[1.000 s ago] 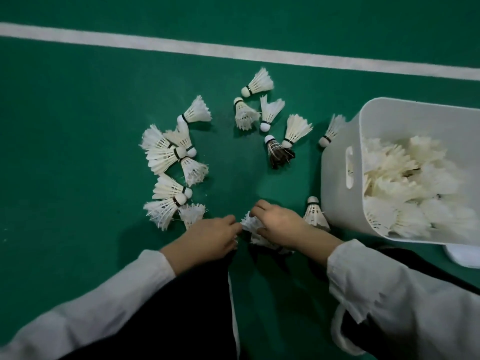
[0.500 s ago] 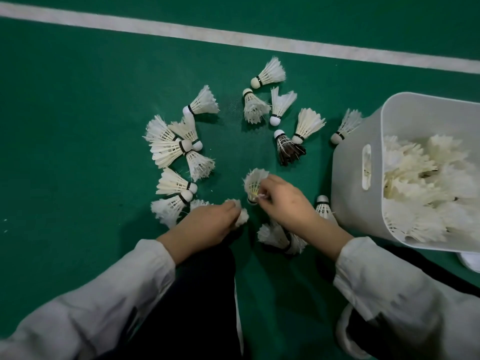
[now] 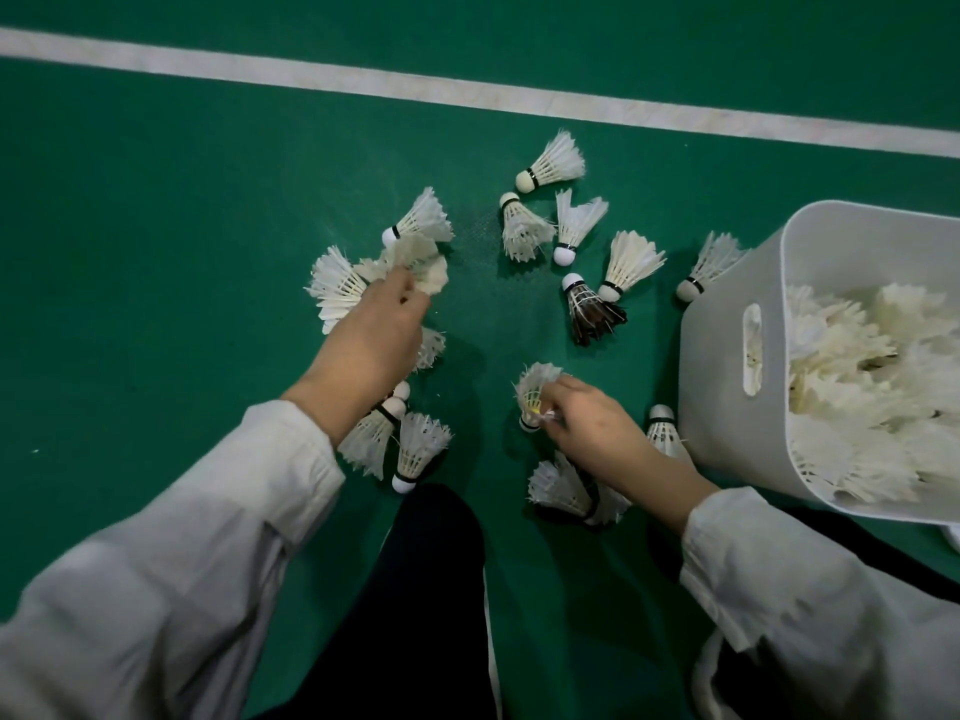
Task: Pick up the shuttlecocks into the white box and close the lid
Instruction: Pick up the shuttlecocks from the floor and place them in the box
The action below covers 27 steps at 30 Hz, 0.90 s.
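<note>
The left hand [image 3: 371, 337] reaches over the left cluster, fingers curled round a shuttlecock [image 3: 418, 262] whose feathers fan out past the knuckles. The right hand [image 3: 592, 433] is well apart from it and nearer the body, pinching a second shuttlecock [image 3: 537, 389] near its cork end, with the feathers pointing away. Loose shuttlecocks [image 3: 524, 231] lie on the green floor [image 3: 156, 252] — a bunch under and beside the left wrist, two under the right forearm, one just beside the box [image 3: 727, 407], and a group farther out with a dark one [image 3: 589, 311] among them. The white box stands at right — open and heaped with shuttlecocks. A white line [image 3: 363, 80] crosses the floor beyond.
</note>
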{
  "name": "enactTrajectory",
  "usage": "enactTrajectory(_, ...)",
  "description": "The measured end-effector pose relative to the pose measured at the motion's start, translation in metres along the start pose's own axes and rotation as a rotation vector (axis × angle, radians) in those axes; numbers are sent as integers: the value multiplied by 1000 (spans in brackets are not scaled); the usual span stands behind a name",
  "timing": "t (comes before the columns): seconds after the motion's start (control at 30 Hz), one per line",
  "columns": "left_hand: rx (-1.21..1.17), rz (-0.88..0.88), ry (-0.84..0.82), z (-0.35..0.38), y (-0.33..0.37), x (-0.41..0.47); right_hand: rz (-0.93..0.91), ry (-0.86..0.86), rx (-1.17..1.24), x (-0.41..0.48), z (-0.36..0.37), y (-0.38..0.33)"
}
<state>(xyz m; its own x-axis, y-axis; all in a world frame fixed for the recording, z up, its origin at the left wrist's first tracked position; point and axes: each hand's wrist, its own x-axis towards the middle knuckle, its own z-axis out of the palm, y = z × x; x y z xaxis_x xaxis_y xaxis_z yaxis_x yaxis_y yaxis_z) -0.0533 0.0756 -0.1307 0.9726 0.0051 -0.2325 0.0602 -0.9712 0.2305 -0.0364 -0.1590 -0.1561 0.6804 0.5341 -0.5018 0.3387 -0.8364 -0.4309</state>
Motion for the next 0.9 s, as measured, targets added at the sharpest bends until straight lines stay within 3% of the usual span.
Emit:
enactTrajectory(0.13, 166, 64, -96, 17, -3, 1, -10, 6, -10, 2, 1, -1)
enactTrajectory(0.33, 233, 99, -69, 21, -3, 0, -24, 21, -25, 3, 0, 2)
enactTrajectory(0.6, -78, 50, 158, -21, 21, 9, -259, 91, -183, 5, -66, 0)
enactTrajectory(0.9, -8, 422, 255, -132, 109, 30, -360, 304, -362, -51, -205, 35)
